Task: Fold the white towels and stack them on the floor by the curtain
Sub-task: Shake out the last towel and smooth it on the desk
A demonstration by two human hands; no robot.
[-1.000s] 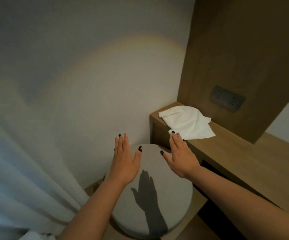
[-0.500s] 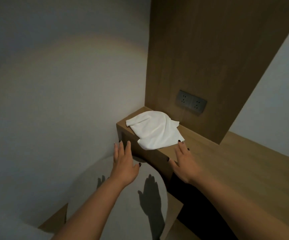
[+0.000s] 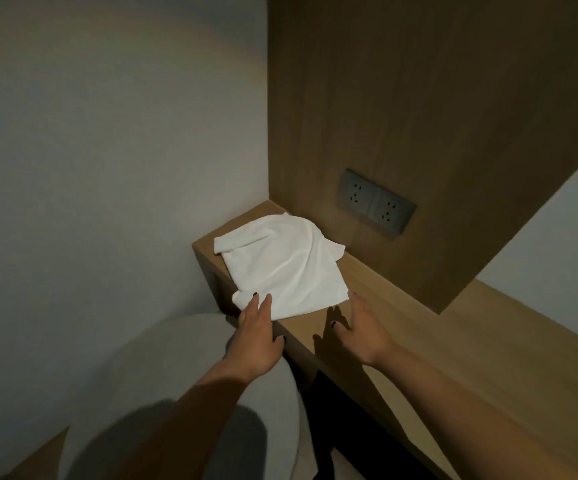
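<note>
Desk (image 3: 488,358) nearer; left hand (image 3: 258,336) now touching towel (image 3: 280,265).

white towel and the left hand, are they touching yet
Touching. In the head view the left hand has its fingertips laid on the near corner of the white towel, with no gap showing between them.

Place: a furnished room, likely a hotel or guest bedroom.
Desk (image 3: 488,348): a long built-in wooden ledge, running along the wall into the corner.
Panel (image 3: 419,98): matching wood cladding, fixed upright behind the desk.
Sockets (image 3: 375,201): a grey double outlet, set flush in the panel just above the desk.
Stool (image 3: 163,375): round, padded, grey, standing beside the desk end.
Walls (image 3: 107,133): plain, pale, dimly lit.
</note>
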